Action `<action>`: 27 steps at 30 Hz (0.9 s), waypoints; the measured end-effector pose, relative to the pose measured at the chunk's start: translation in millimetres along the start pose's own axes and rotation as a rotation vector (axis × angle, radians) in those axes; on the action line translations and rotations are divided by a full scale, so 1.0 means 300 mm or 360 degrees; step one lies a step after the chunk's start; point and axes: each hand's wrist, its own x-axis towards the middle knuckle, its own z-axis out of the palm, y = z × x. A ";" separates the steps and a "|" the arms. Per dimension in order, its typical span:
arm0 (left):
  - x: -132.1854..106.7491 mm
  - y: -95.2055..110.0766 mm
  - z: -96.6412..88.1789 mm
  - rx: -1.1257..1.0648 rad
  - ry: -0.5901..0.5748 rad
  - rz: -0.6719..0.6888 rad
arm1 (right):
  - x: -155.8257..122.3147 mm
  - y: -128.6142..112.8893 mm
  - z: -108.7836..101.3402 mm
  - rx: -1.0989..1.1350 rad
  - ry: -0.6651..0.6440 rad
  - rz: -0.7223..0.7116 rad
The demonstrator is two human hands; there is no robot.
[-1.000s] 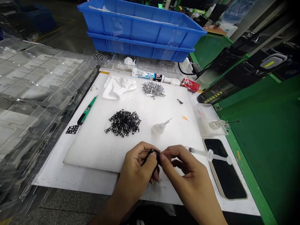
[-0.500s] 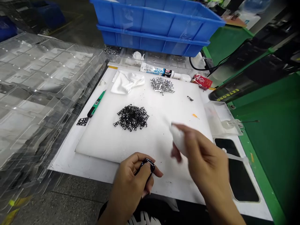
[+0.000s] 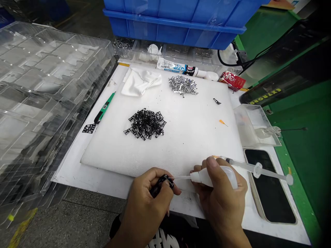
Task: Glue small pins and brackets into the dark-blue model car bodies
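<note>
My left hand (image 3: 152, 198) pinches a small glossy black part (image 3: 158, 186) near the front edge of the foam sheet. In my right hand (image 3: 222, 193) is a white squeeze bottle (image 3: 227, 175) with a long thin nozzle (image 3: 181, 177), lying sideways. The nozzle's tip is at the black part; whether it touches cannot be made out. Behind them on the white foam sheet (image 3: 191, 127) lies a heap of small black frames (image 3: 147, 124). A heap of small silvery pieces (image 3: 183, 85) sits farther back. My fingers cover much of the black part.
A syringe (image 3: 258, 168) lies across a phone (image 3: 274, 193) at the right, near a clear box (image 3: 250, 120). A green cutter (image 3: 104, 108) and a white cloth (image 3: 141, 82) are at the left. Blue bins (image 3: 176, 27) stand behind; stacked clear trays (image 3: 57, 86) fill the left side.
My right hand has come down with the bottle and turned its nozzle leftward to the black part. My left hand still holds the part. The view has shifted slightly.
</note>
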 end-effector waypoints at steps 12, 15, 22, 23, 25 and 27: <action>-0.009 0.012 0.003 0.0130 0.0059 -0.0038 | -0.002 0.002 -0.005 -0.0190 0.0094 -0.0008; -0.011 0.017 0.005 0.0133 0.0064 -0.0052 | -0.002 0.001 -0.004 -0.0160 0.0070 -0.0007; -0.011 0.013 0.008 0.0123 0.0091 -0.0019 | -0.005 0.002 -0.005 -0.0248 0.0128 -0.0015; -0.011 0.014 0.008 0.0125 0.0091 -0.0016 | -0.006 0.001 -0.006 -0.0247 0.0127 -0.0008; -0.011 0.016 0.008 0.0129 0.0088 -0.0027 | -0.009 0.001 -0.006 -0.0233 0.0107 -0.0005; -0.011 0.018 0.008 0.0135 0.0086 -0.0033 | -0.010 -0.001 -0.002 -0.0234 0.0088 -0.0014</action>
